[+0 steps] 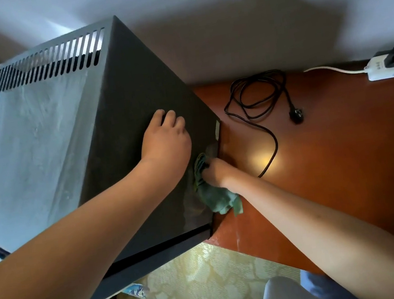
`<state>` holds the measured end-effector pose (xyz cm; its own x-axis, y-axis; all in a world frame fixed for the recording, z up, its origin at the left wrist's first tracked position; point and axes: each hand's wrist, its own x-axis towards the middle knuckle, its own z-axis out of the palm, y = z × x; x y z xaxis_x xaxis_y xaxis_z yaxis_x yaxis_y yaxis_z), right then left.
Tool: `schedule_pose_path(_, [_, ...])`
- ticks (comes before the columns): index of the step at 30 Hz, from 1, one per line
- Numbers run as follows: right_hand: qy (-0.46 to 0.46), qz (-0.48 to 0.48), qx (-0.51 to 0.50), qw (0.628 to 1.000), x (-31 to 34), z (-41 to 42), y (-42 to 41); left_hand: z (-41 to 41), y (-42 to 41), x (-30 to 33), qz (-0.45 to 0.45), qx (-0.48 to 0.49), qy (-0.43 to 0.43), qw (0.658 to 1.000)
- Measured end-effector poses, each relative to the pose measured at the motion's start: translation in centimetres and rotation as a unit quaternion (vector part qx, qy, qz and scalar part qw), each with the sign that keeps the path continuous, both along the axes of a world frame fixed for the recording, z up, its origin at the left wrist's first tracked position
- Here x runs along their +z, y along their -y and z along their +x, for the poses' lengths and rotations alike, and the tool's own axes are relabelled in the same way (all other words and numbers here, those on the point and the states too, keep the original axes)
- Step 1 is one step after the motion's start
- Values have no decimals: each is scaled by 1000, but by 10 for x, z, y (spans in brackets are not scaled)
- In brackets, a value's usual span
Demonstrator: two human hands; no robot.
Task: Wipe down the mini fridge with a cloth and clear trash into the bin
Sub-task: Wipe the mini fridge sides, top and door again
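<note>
Head view: dusty dark mini fridge (62, 132), seemingly tilted; right hand (213, 172) grips green cloth (219, 199).

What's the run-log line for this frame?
left hand: braces black mini fridge | right hand: wipes side, green cloth | plug: unplugged

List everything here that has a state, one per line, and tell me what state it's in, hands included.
Mini fridge: tilted on the wooden table, top dusty.
Left hand: fingers curled, resting on the fridge's side, holding nothing.
Right hand: gripping the cloth.
Green cloth: bunched, pressed against the fridge's lower side.
Black power cord: unplugged, loosely coiled on the table.
White power strip: a black plug inserted.
</note>
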<state>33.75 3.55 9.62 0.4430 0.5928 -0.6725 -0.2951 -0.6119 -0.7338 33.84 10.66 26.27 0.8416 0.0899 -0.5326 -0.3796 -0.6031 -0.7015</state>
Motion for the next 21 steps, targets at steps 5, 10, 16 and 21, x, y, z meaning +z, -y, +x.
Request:
schedule_pose_path(5, [18,84,-112,990,9,10,-8,3,2,-4,-3,0,0,1000])
schedule_pose_path(10, [28,0,-45,999,-15,6,-2,0,1,-12,4,-7,-12,1000])
schedule_pose_path(16, [7,95,-25,995,3,-66,-3,-1,4,-9,-3,5,-9,1000])
schedule_pose_path(21, [121,74,-90,986,12,-19,-8,-9,1,-7,3,0,10,1000])
